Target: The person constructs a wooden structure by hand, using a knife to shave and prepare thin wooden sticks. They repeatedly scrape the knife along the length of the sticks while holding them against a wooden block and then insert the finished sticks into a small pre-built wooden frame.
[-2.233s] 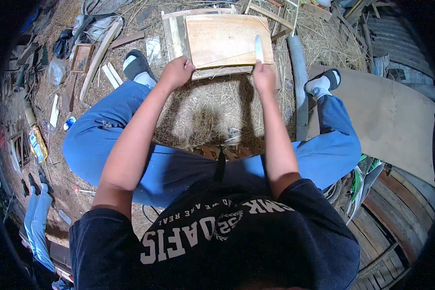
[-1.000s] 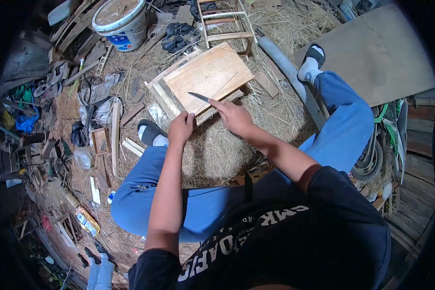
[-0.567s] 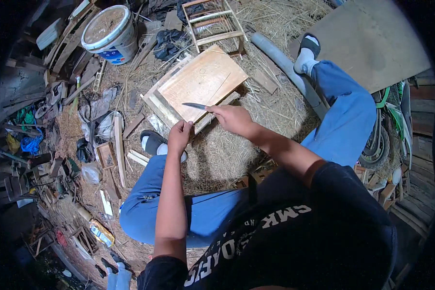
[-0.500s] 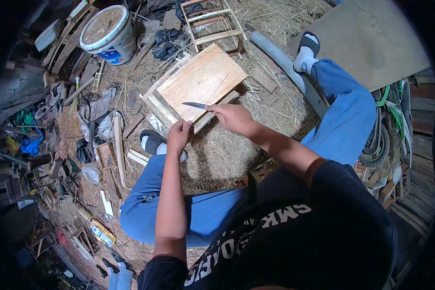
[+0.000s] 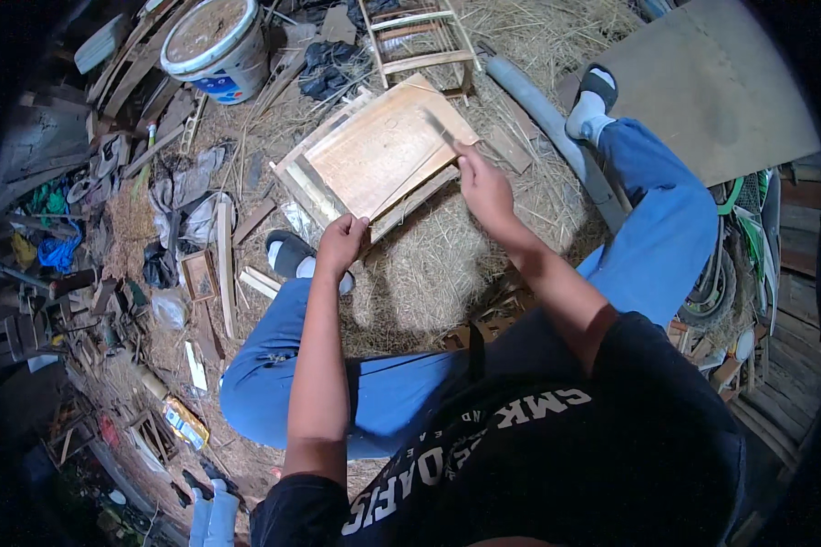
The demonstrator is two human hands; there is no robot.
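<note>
My right hand [image 5: 485,190] is closed round the handle of a knife [image 5: 438,126], whose blade is smeared by motion over the right part of a flat wooden board [image 5: 374,141]. At the board's near corner, my left hand [image 5: 340,242] pinches the end of a thin wooden strip [image 5: 409,180]. The strip lies slanting across the board, its far end close to the knife. Beneath the board is a low wooden frame [image 5: 306,196], partly covered by it.
A slatted wooden frame [image 5: 427,64] stands beyond the board, with a white bucket [image 5: 214,64] at far left. To the right lie a grey pipe [image 5: 547,109] and a large flat sheet [image 5: 702,87]. Straw and wood scraps cover the floor; a motorbike wheel [image 5: 713,283] is at right.
My right hand has moved right and away from my left hand, carrying the knife toward the board's right edge. My left hand stays at the near corner. The whole view has shifted slightly.
</note>
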